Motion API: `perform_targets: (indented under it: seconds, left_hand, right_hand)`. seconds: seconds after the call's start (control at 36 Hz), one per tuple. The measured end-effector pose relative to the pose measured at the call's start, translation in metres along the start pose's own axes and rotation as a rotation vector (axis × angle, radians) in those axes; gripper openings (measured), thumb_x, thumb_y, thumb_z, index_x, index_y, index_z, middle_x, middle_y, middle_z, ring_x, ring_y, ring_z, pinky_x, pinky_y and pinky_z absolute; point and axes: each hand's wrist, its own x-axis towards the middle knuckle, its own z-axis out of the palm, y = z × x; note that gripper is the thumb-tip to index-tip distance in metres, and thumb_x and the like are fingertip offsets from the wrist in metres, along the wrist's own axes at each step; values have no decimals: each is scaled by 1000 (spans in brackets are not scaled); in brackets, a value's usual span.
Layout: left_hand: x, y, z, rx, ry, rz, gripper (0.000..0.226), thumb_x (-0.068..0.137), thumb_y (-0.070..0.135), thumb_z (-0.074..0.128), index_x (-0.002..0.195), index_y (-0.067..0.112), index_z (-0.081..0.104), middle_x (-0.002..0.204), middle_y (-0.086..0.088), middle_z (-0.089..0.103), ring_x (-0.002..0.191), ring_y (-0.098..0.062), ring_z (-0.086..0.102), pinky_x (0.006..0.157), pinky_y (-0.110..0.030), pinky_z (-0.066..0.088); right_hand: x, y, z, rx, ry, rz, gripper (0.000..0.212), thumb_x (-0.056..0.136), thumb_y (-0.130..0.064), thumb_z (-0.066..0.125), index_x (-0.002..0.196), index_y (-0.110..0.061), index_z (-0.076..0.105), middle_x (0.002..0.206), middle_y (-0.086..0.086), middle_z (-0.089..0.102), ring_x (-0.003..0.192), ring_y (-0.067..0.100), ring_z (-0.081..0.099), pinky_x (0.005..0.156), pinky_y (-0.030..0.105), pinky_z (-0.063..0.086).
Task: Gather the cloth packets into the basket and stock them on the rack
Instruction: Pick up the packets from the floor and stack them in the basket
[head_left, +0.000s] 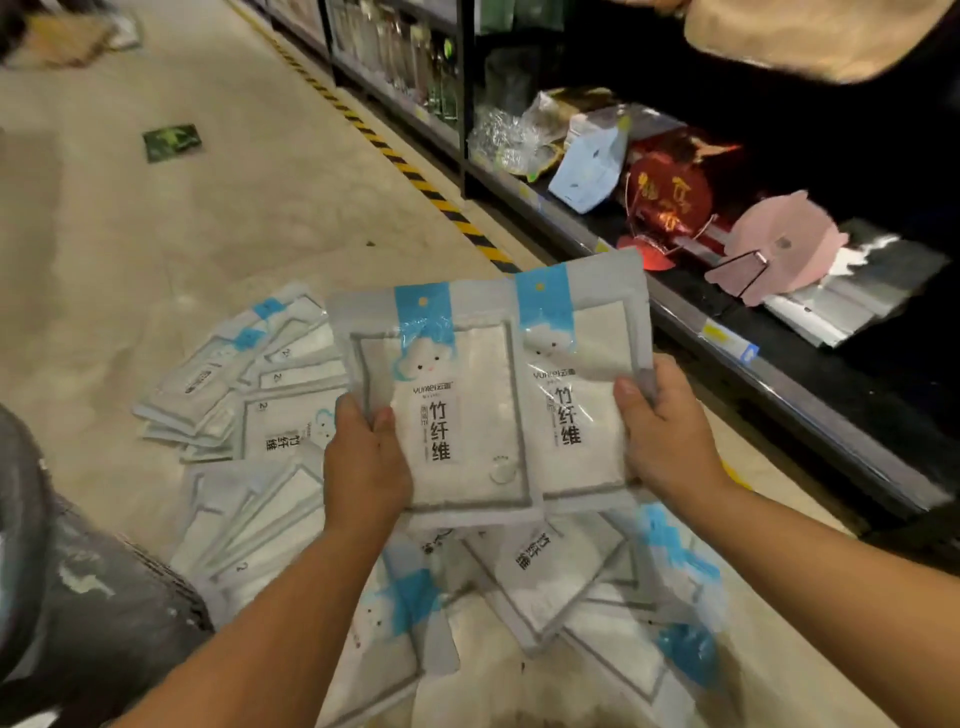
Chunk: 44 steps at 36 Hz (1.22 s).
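Note:
I hold two white cloth packets with blue header strips above the floor. My left hand (363, 467) grips the left packet (452, 395) at its lower left edge, thumb on the front. My right hand (665, 431) grips the right packet (576, 364) at its right edge. The two packets overlap side by side. Several more packets (270, 405) lie scattered on the floor below and to the left, and others (571, 587) lie under my forearms. A dark basket (93, 597) stands at the lower left, partly out of frame.
A low dark rack shelf (779, 374) runs along the right, carrying a pink item (779, 244), a red ornament (670, 202), a pale blue bag (592, 166) and clear wrappers. Yellow-black tape (415, 176) marks the floor beside the rack. A green floor sticker (171, 141) lies far left.

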Motion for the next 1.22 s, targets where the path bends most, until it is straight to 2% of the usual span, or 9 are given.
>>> perform_targets:
  seconds: [0.25,0.36,0.53,0.61,0.81,0.92,1.03,1.11,1.22]
  left_hand:
    - [43,91,-101,-76,216,131,8,104,24,43,105,17,39,79,-1,51,76,-29,48,64,-35,30]
    - [55,106,-165,-98,303,163,8,104,24,42,100,21,36,83,-6,55,75,-31,50,61,-36,28]
    - [55,84,-267,-81,440,189,7,105,22,42,104,15,43,78,5,52,67,-15,47,56,-36,28]
    - [45,61,-314,-42,500,137,3,104,20,43,107,18,43,80,12,48,69,-10,44,64,-32,26]
    - [10,-14,-418,32,580,-52,9,104,25,43,111,18,43,99,-8,59,87,-31,55,70,-39,42]
    - [-14,-68,-460,107,600,-200,9,105,27,41,112,21,41,97,-5,57,85,-27,52,71,-39,40]
    - [-38,-118,-477,185,565,-352,7,106,23,40,109,17,40,94,-6,52,81,-25,47,71,-36,36]
    - [-50,-151,-480,239,501,-490,9,105,22,39,105,14,38,94,-8,49,82,-28,47,71,-37,38]
    - [-60,-181,-473,305,400,-600,17,104,15,39,118,6,41,103,-16,56,89,-34,55,73,-38,42]
  right_hand:
    - [32,-152,25,127,34,-206,16,104,-19,53,116,-30,57,104,-9,69,85,-6,65,80,27,56]
    - [29,-211,55,174,-26,-272,24,103,-21,55,103,-44,60,106,-8,72,101,16,69,92,54,55]
    - [6,-278,126,263,-141,-379,20,103,-18,56,104,-37,61,105,-11,72,102,16,68,91,45,55]
    - [-16,-299,166,268,-216,-384,19,100,-24,57,101,-42,60,104,-9,72,99,17,68,92,54,54]
    - [-83,-320,268,225,-425,-360,5,103,-19,55,98,-20,55,97,22,63,89,41,60,80,56,52]
    - [-121,-314,329,152,-573,-290,8,102,-18,54,95,-16,51,90,15,62,82,35,58,74,44,49]
    - [-151,-299,380,58,-738,-195,3,102,-18,54,103,-15,54,96,9,67,88,29,64,78,41,51]
    - [-165,-284,408,-70,-839,-104,5,101,-22,54,98,-18,53,91,13,63,77,30,59,73,46,52]
    - [-177,-271,426,-214,-895,-45,5,103,-22,50,102,-18,52,97,10,62,82,29,59,71,39,52]
